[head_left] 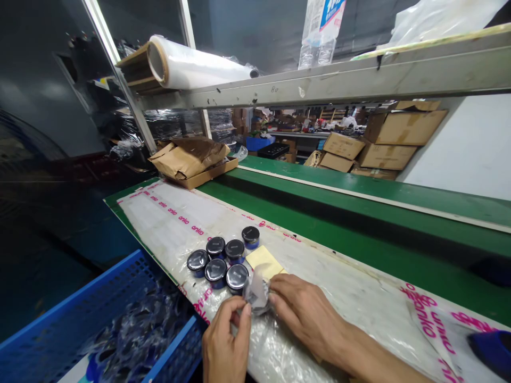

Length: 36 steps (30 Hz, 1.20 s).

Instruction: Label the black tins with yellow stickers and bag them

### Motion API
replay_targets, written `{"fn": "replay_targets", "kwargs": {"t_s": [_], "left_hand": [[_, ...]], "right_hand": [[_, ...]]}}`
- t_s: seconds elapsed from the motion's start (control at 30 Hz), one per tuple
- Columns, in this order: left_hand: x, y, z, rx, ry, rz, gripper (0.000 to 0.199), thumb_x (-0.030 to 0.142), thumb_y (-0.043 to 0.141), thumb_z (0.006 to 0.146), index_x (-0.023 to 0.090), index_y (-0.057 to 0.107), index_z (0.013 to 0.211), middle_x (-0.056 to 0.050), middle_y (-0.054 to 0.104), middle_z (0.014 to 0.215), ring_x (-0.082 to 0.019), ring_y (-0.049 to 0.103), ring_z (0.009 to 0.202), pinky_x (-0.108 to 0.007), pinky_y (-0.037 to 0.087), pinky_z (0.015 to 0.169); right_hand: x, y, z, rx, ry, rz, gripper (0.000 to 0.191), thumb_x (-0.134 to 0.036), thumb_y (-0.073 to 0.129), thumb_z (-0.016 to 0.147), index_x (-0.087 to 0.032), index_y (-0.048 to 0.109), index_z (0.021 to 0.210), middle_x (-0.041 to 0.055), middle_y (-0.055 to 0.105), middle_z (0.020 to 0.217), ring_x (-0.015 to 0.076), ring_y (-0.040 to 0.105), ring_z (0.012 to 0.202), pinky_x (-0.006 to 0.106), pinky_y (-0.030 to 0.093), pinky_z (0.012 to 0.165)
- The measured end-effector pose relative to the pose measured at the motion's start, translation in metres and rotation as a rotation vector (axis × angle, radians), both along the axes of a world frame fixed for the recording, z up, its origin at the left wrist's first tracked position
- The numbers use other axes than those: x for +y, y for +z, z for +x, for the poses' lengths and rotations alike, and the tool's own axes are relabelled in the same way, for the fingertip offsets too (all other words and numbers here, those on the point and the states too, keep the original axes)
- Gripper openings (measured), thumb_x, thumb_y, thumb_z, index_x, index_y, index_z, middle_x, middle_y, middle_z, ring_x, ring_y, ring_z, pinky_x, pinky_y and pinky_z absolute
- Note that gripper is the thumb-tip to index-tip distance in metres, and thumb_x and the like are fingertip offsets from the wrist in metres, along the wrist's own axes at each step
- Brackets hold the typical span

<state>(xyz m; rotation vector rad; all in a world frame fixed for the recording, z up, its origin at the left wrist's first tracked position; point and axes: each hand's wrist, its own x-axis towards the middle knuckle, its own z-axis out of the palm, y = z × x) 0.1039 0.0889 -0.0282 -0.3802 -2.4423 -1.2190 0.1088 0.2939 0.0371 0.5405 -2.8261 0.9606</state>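
Between my two hands is a small bundle in crumpled clear plastic wrap [258, 296], close to the bench's near edge; what it encloses is hard to make out. My left hand [227, 340] pinches the near left side of the wrap between thumb and forefinger. From the right, the bent fingers of my right hand [305, 315] press on the wrap's other side. Just beyond lies a pale yellow paper pad [265, 260], partly covered by the wrap. Several round tins with shiny black lids and blue sides stand to the left, the nearest tin [237, 277] right beside the bundle.
A blue plastic crate [120, 287] holding many plastic-wrapped dark pieces sits below left. The bench [339, 290] is covered in printed film. Behind runs a green belt [359, 234]. A cardboard tray [195, 165] stands at the far left. Overhead, a shelf [327, 85] carries a film roll [199, 66].
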Motion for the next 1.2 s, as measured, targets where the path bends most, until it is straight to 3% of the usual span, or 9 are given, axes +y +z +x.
{"fn": "replay_targets", "kwargs": {"t_s": [0.17,0.33,0.4,0.53,0.63,0.77,0.87,1.03,1.2], "left_hand": [[0.003,0.001,-0.001,-0.045,0.031,-0.026,0.025,0.042,0.056,0.097,0.025,0.067,0.112,0.001,0.076,0.087,-0.013,0.068,0.063,-0.02,0.057,0.063],[0.005,0.002,-0.001,0.135,-0.001,-0.206,0.029,0.034,0.048,0.101,0.02,0.064,0.121,-0.006,0.077,0.11,-0.016,0.075,0.089,-0.023,0.06,0.075],[0.007,0.004,0.0,0.197,0.029,-0.294,0.031,0.031,0.042,0.103,0.017,0.065,0.119,-0.008,0.077,0.108,-0.019,0.075,0.094,-0.027,0.061,0.078],[0.012,0.014,0.001,0.279,0.064,-0.39,0.032,0.024,0.035,0.103,0.019,0.067,0.1,-0.005,0.076,0.087,-0.019,0.075,0.077,-0.028,0.059,0.065],[0.013,0.018,0.001,0.359,0.077,-0.434,0.03,0.022,0.035,0.102,0.019,0.065,0.099,-0.007,0.076,0.089,-0.02,0.075,0.079,-0.028,0.058,0.064],[0.012,0.009,0.004,0.309,0.093,-0.442,0.026,0.028,0.041,0.101,0.017,0.063,0.11,-0.01,0.075,0.095,-0.023,0.074,0.084,-0.032,0.059,0.067],[0.01,-0.002,0.008,0.231,0.131,-0.333,0.032,0.032,0.052,0.099,0.017,0.057,0.127,-0.012,0.072,0.112,-0.024,0.072,0.1,-0.032,0.06,0.079],[0.01,-0.012,0.007,0.233,0.047,-0.284,0.037,0.024,0.051,0.099,0.017,0.053,0.136,-0.013,0.068,0.125,-0.021,0.07,0.111,-0.029,0.06,0.086],[0.008,-0.021,0.004,0.22,0.041,-0.405,0.032,0.029,0.048,0.1,0.015,0.06,0.127,-0.013,0.072,0.119,-0.024,0.071,0.107,-0.032,0.061,0.085]], "right_hand": [[-0.005,-0.004,-0.004,-0.058,-0.076,0.043,0.021,-0.03,0.049,0.104,-0.02,0.066,0.112,0.0069,0.068,0.105,0.0243,0.065,0.099,0.037,0.05,0.089],[-0.01,0.0,-0.004,-0.084,-0.088,0.117,0.027,-0.034,0.054,0.102,-0.019,0.064,0.122,0.0111,0.065,0.121,0.0286,0.062,0.111,0.041,0.049,0.096],[-0.013,0.005,-0.005,-0.105,-0.096,0.147,0.029,-0.038,0.055,0.101,-0.019,0.064,0.122,0.0115,0.064,0.123,0.0295,0.062,0.111,0.042,0.05,0.095],[-0.017,0.009,-0.009,-0.1,-0.068,0.227,0.031,-0.041,0.049,0.104,-0.017,0.065,0.117,0.0119,0.064,0.118,0.0306,0.061,0.108,0.045,0.051,0.093],[-0.015,0.007,-0.009,-0.076,-0.047,0.271,0.037,-0.044,0.044,0.106,-0.017,0.065,0.117,0.0124,0.065,0.117,0.0313,0.059,0.108,0.048,0.05,0.095],[-0.007,0.005,-0.007,0.007,-0.116,0.279,0.052,-0.054,0.051,0.101,-0.012,0.06,0.13,0.0187,0.058,0.135,0.0367,0.054,0.118,0.055,0.049,0.099],[0.0,0.005,-0.003,0.05,-0.032,0.235,0.055,-0.048,0.056,0.099,-0.015,0.052,0.142,0.0172,0.051,0.146,0.0354,0.05,0.126,0.053,0.047,0.104],[0.001,0.004,-0.004,-0.024,0.109,0.135,0.057,-0.041,0.066,0.096,-0.02,0.048,0.146,0.0138,0.056,0.141,0.0326,0.049,0.129,0.051,0.041,0.11],[-0.002,0.005,-0.018,-0.095,0.129,0.044,0.06,-0.032,0.079,0.085,-0.02,0.055,0.138,0.0098,0.062,0.125,0.0286,0.052,0.117,0.042,0.045,0.103]]}}
